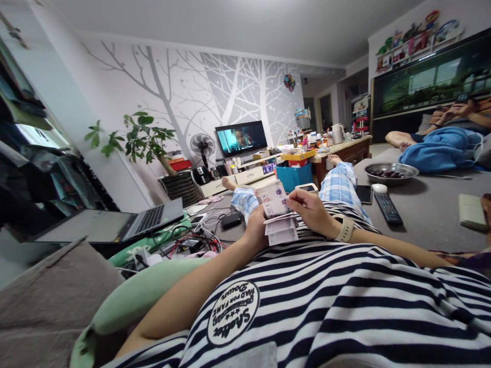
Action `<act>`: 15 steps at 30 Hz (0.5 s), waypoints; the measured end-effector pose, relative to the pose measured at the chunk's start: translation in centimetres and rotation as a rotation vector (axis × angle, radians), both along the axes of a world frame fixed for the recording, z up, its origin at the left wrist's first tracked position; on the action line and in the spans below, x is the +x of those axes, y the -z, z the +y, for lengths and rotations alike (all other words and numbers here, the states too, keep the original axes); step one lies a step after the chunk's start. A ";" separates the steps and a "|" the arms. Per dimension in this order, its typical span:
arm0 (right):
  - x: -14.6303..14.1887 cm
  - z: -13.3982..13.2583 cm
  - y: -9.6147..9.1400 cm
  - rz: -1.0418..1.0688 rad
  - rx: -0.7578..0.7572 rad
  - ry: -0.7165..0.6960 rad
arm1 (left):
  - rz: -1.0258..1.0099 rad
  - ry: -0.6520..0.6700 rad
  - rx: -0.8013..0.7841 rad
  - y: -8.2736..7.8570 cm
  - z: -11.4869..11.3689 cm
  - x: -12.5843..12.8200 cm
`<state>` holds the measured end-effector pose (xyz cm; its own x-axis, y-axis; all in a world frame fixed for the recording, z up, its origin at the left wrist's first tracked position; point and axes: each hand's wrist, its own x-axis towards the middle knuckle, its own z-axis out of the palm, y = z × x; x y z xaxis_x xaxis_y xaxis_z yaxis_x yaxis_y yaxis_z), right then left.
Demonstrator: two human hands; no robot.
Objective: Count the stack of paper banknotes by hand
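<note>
A bundle of pale purple banknotes point(281, 236) is held over my lap, some upright and others folded down toward my striped shirt point(299, 301). A figure 5 shows on an upper note. My left hand point(256, 226) is closed around the left side of the bundle. At its upper right edge, my right hand point(312, 210) pinches a note between thumb and fingers. A pale watch band point(345, 228) circles my right wrist. Just behind my right hand lies a phone with a white edge point(307, 188).
Left of me are a laptop point(149, 220), tangled cables point(192, 240) and a green cushion point(149, 291). To the right sit a remote control point(388, 208), a metal bowl point(391, 174) of dark round fruit and a pale wallet-like item point(472, 212). Another person point(460, 110) reclines at far right.
</note>
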<state>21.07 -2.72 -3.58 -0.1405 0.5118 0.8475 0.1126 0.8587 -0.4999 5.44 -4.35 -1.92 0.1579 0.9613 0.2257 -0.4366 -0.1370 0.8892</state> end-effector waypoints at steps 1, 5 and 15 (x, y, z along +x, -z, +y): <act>0.0 0.0 0.0 -0.003 0.000 0.001 | -0.006 -0.001 -0.003 0.0 0.0 0.0; 0.1 -0.1 0.0 -0.016 0.007 0.002 | -0.026 0.031 -0.023 0.1 0.3 0.0; 0.2 -0.3 -0.1 -0.038 0.045 -0.030 | -0.093 0.111 -0.078 0.0 0.5 -0.3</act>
<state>21.28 -3.00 -3.45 -0.1878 0.4688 0.8631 0.1053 0.8833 -0.4569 5.17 -3.86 -1.94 0.2459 0.9543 0.1698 -0.5259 -0.0158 0.8504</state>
